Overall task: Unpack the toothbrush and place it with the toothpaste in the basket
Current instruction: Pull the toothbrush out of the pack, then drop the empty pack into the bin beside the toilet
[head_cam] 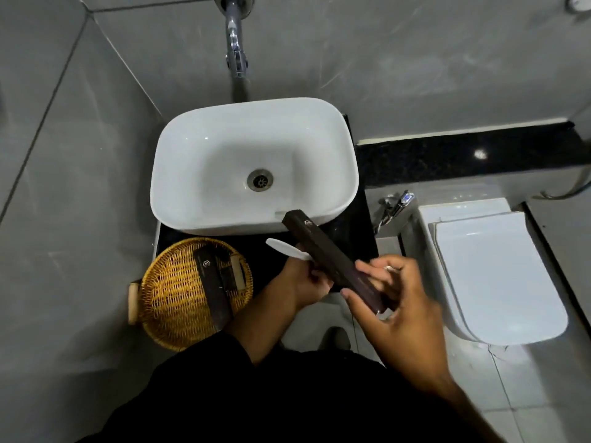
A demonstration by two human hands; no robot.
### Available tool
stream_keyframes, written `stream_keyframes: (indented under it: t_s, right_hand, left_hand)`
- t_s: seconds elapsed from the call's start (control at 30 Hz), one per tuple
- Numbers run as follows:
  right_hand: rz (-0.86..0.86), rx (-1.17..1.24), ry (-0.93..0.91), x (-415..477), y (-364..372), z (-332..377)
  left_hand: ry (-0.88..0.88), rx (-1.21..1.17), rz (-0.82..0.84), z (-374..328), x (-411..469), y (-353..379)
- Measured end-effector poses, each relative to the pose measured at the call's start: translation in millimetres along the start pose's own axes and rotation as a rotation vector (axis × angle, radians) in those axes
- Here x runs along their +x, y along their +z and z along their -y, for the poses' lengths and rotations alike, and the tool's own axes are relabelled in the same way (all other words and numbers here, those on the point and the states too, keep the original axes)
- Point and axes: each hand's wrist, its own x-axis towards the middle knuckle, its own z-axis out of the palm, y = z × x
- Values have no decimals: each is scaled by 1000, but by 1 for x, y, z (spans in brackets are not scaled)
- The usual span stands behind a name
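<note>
1. The right hand point(391, 294) holds a long dark box point(332, 262) by its near end, thumb under one side and fingers over the other; the box slants up and away, its far end in front of the near rim of the white sink point(204, 148).
2. The left hand point(305, 279) is closed around a white toothbrush point(286, 248), just beside the box on its left; the free end of the toothbrush points toward the sink; which end that is cannot be told.
3. The two hands are close together, each gripping its own thing, over the black counter point(348, 228).
4. A wicker basket point(169, 302) sits at the near left corner of the counter; a second dark box point(212, 289) lies slanted across it, with smaller items beside it too dim to name.
5. A chrome tap point(236, 46) comes off the grey wall above the sink; a white toilet point(492, 276) stands to the right.
</note>
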Motion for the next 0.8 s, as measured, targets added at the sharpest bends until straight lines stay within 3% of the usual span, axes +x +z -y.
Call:
stream_keyframes:
  t_s: [0.13, 0.2, 0.4, 0.53, 0.6, 0.73, 0.8]
  right_hand:
    - [212, -191, 59, 9, 3, -28]
    - [234, -282, 85, 14, 4, -39]
    - [-161, -164, 208, 46, -19, -88]
    - [-338, -202, 317, 82, -43, -130]
    - [-368, -241, 347, 94, -47, -150]
    - [-210, -259, 468, 104, -51, -173]
    - [-218, -285, 500, 100, -51, -176]
  left_hand:
    - [-56, 111, 160, 10, 0, 11]
    - [-96, 209, 165, 12, -3, 15]
    - [-120, 266, 179, 6, -5, 18]
    - [-94, 270, 154, 5, -9, 20]
    - [-98, 276, 160, 7, -10, 21]
    - [-92, 268, 155, 9, -8, 20]
    - [-86, 245, 139, 7, -8, 15]
